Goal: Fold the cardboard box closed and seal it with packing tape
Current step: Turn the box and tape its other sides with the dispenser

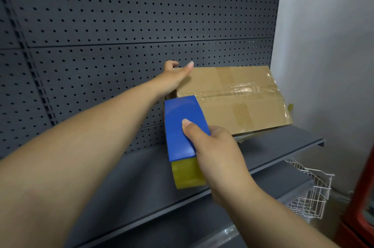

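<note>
A brown cardboard box (232, 98) lies on a grey shelf (273, 146), flaps folded shut, with clear tape along its centre seam and wrinkled tape at the right end. My left hand (174, 77) grips the box's far left corner, fingers curled over the back edge and thumb on top. My right hand (214, 146) holds a blue tape dispenser (182, 126) with a yellowish tape roll (188, 173) at its near end. The dispenser's front edge meets the box's left end at the seam.
A dark grey pegboard (121, 25) backs the shelf. A lower shelf (283, 187) runs below. A white wire basket (309, 191) hangs at lower right, beside a white wall (334, 45). A red frame (362, 207) stands at the right edge.
</note>
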`<action>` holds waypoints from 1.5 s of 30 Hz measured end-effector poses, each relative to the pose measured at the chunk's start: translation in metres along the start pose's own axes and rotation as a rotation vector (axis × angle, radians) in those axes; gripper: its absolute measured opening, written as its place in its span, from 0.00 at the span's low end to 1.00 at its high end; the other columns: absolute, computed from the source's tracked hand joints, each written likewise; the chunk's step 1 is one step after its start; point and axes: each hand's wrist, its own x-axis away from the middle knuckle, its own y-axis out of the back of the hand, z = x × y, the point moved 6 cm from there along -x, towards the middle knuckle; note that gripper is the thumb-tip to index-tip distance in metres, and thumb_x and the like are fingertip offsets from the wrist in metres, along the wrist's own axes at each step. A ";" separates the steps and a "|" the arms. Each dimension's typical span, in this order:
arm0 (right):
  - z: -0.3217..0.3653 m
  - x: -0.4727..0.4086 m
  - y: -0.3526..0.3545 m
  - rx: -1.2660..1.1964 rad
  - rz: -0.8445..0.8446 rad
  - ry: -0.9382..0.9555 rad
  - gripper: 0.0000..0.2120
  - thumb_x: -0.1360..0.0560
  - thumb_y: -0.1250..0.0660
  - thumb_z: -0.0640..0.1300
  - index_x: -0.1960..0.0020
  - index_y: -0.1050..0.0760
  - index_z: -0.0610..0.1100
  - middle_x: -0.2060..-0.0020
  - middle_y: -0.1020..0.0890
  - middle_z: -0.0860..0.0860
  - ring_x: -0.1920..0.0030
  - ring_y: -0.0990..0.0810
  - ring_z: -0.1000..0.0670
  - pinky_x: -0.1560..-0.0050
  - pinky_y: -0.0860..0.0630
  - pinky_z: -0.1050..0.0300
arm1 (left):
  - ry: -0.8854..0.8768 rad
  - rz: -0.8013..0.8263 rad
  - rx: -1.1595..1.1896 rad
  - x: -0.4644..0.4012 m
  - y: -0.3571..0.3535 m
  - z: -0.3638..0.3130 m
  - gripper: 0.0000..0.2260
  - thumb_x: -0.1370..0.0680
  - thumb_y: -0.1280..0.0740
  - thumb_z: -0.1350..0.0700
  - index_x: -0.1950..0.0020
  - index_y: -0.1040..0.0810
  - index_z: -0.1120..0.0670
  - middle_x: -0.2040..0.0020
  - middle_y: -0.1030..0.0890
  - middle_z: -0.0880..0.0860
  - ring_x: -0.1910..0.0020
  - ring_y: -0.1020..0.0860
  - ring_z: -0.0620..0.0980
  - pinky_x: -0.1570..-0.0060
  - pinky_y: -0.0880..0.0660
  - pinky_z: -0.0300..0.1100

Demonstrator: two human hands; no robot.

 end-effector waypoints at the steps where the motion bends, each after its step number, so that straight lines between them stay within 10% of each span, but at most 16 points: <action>1: 0.000 0.000 0.000 0.008 0.000 0.008 0.25 0.28 0.36 0.58 0.54 0.25 0.33 0.67 0.25 0.47 0.67 0.28 0.50 0.67 0.32 0.57 | 0.000 -0.028 -0.062 0.001 0.000 0.000 0.28 0.24 0.45 0.36 0.29 0.45 0.48 0.47 0.28 0.50 0.53 0.28 0.49 0.58 0.34 0.37; 4: -0.002 0.000 0.001 0.021 0.002 0.028 0.25 0.28 0.36 0.58 0.55 0.25 0.34 0.67 0.24 0.47 0.68 0.29 0.50 0.66 0.32 0.56 | -0.010 -0.125 -0.133 0.001 0.000 0.001 0.23 0.21 0.45 0.41 0.31 0.43 0.50 0.67 0.30 0.50 0.71 0.31 0.48 0.72 0.37 0.40; 9: -0.009 0.008 0.010 -0.006 -0.001 0.028 0.20 0.28 0.36 0.57 0.59 0.24 0.39 0.66 0.19 0.48 0.67 0.24 0.51 0.67 0.30 0.58 | 0.005 -0.155 -0.103 -0.001 0.000 0.001 0.21 0.20 0.46 0.43 0.31 0.43 0.51 0.68 0.33 0.50 0.73 0.34 0.48 0.73 0.38 0.40; 19: -0.044 0.039 0.014 -0.001 -0.024 -0.041 0.17 0.31 0.37 0.59 0.60 0.24 0.45 0.64 0.19 0.52 0.66 0.22 0.59 0.70 0.28 0.69 | 0.009 -0.189 0.079 -0.007 -0.002 0.004 0.20 0.20 0.45 0.44 0.32 0.42 0.50 0.63 0.30 0.49 0.67 0.32 0.47 0.67 0.35 0.41; 27: -0.044 0.039 0.012 0.027 -0.014 -0.045 0.16 0.31 0.37 0.59 0.62 0.25 0.46 0.67 0.21 0.53 0.69 0.24 0.60 0.73 0.32 0.70 | 0.004 -0.324 0.009 -0.013 0.004 0.005 0.22 0.22 0.42 0.44 0.30 0.40 0.50 0.33 0.36 0.54 0.39 0.32 0.53 0.44 0.34 0.42; 34: -0.036 0.035 0.011 0.012 -0.023 0.012 0.14 0.30 0.36 0.58 0.63 0.25 0.47 0.69 0.22 0.55 0.69 0.24 0.61 0.70 0.28 0.65 | -0.139 -0.576 -0.282 0.000 0.018 -0.016 0.20 0.18 0.47 0.49 0.46 0.24 0.63 0.48 0.24 0.59 0.47 0.25 0.58 0.55 0.34 0.41; 37: -0.032 0.032 0.014 -0.012 -0.028 0.026 0.14 0.30 0.35 0.57 0.64 0.25 0.46 0.69 0.21 0.55 0.70 0.24 0.61 0.70 0.28 0.66 | -0.051 -0.425 -0.163 0.002 0.009 -0.016 0.23 0.17 0.56 0.49 0.33 0.31 0.61 0.35 0.28 0.59 0.34 0.32 0.57 0.41 0.35 0.45; 39: -0.030 0.031 0.016 -0.005 -0.029 0.032 0.15 0.30 0.35 0.57 0.64 0.25 0.45 0.69 0.21 0.55 0.69 0.24 0.60 0.71 0.28 0.67 | -0.002 -0.256 0.049 0.002 -0.005 -0.008 0.23 0.17 0.57 0.47 0.23 0.51 0.52 0.22 0.51 0.53 0.24 0.49 0.53 0.28 0.49 0.51; 45: -0.030 0.029 0.016 0.027 -0.025 0.016 0.16 0.32 0.37 0.59 0.60 0.23 0.46 0.64 0.19 0.53 0.65 0.21 0.58 0.68 0.26 0.66 | -0.035 -0.199 0.296 0.002 -0.021 0.006 0.41 0.24 0.33 0.48 0.25 0.62 0.42 0.23 0.63 0.49 0.24 0.53 0.51 0.28 0.49 0.50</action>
